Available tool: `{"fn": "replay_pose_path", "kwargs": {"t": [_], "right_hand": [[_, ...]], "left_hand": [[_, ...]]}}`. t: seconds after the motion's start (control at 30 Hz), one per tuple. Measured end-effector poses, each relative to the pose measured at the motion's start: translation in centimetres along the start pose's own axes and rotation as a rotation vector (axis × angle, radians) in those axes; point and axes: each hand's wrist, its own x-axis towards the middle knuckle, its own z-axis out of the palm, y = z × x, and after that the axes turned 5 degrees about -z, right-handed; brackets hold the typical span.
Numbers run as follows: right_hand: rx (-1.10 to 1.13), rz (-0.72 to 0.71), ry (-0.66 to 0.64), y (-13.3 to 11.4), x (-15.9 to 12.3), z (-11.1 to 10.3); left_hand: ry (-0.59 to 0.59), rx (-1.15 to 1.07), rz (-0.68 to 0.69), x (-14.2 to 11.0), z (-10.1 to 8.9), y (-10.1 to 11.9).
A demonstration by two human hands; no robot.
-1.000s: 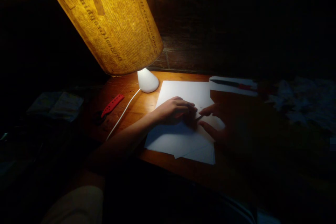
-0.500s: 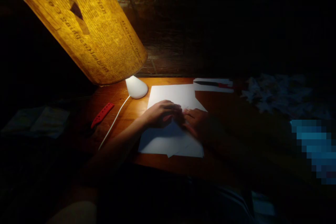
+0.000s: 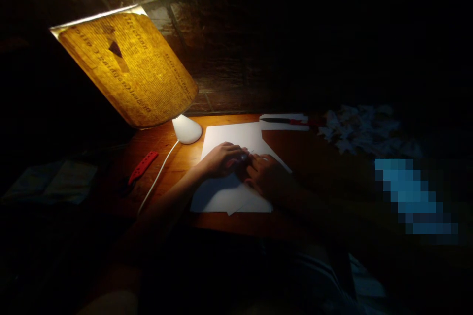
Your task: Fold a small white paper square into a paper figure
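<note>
White paper sheets (image 3: 232, 135) lie overlapped on the wooden table under the lamplight. Above their middle, my left hand (image 3: 224, 158) reaches in from the left with its fingers bent and pressed together. My right hand (image 3: 268, 174), mostly in shadow, meets it from the right with curled fingers. The fingertips of both hands come together around something small and dark, which the fingers and shadow hide. I cannot make out what it is. A loose paper corner (image 3: 232, 212) sticks out at the near edge of the sheets.
A lit table lamp (image 3: 187, 129) with a printed yellow shade (image 3: 136, 71) stands at the left, its white cord (image 3: 157, 179) trailing nearer. A red-handled tool (image 3: 144, 165) lies beside it. A red-handled knife (image 3: 275, 120) rests on paper at the back. Crumpled-looking white paper pieces (image 3: 364, 128) are piled right.
The whole view has shifted and the lamp appears lower and smaller. My hands stay together over the paper, with the right fingers slightly shifted against the left.
</note>
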Motion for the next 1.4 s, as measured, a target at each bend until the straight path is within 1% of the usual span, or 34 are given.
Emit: {"fn": "replay_pose_path", "kwargs": {"t": [0.1, 0.17, 0.27, 0.33, 0.47, 0.53, 0.6, 0.67, 0.73, 0.8, 1.0, 1.27, 1.4], "right_hand": [[0.038, 0.000, -0.070, 0.7, 0.6, -0.9], [0.057, 0.002, -0.089, 1.0, 0.9, -1.3], [0.067, 0.033, -0.090, 1.2, 1.1, -1.7], [0.067, 0.082, -0.068, 1.2, 1.0, -1.8], [0.128, 0.069, -0.045, 1.5, 0.5, -1.3], [0.165, 0.050, -0.005, 1.8, 0.2, -0.8], [0.205, 0.056, 0.066, 2.2, 0.0, -0.2], [0.255, 0.054, 0.095, 2.6, 0.0, 0.1], [0.279, 0.088, 0.095, 2.7, 0.1, 0.1], [0.302, 0.093, 0.092, 2.8, 0.2, -0.1], [0.325, 0.082, 0.096, 3.2, 0.2, -0.3], [0.340, 0.091, 0.082, 3.4, 0.1, -0.5], [0.365, 0.096, 0.087, 3.4, 0.1, -0.7]], "left_hand": [[0.008, -0.107, -0.032, 0.3, -0.5, 0.0], [-0.012, -0.202, -0.071, 0.8, -0.8, -0.2], [-0.012, -0.243, -0.103, 1.7, -1.0, -0.7], [-0.001, -0.267, -0.128, 2.1, -1.0, -1.1], [0.089, -0.324, -0.186, 1.9, -0.4, -1.6], [0.123, -0.347, -0.181, 1.5, -0.1, -1.6], [0.154, -0.366, -0.163, 1.3, 0.1, -1.5], [0.168, -0.386, -0.149, 1.2, 0.1, -1.4], [0.163, -0.405, -0.142, 1.2, -0.1, -1.4], [0.154, -0.421, -0.136, 1.3, -0.3, -1.4], [0.131, -0.467, -0.162, 1.2, -0.5, -1.4], [0.089, -0.524, -0.177, 1.0, -0.5, -2.0], [0.081, -0.542, -0.166, 1.2, -0.9, -1.6]]}}
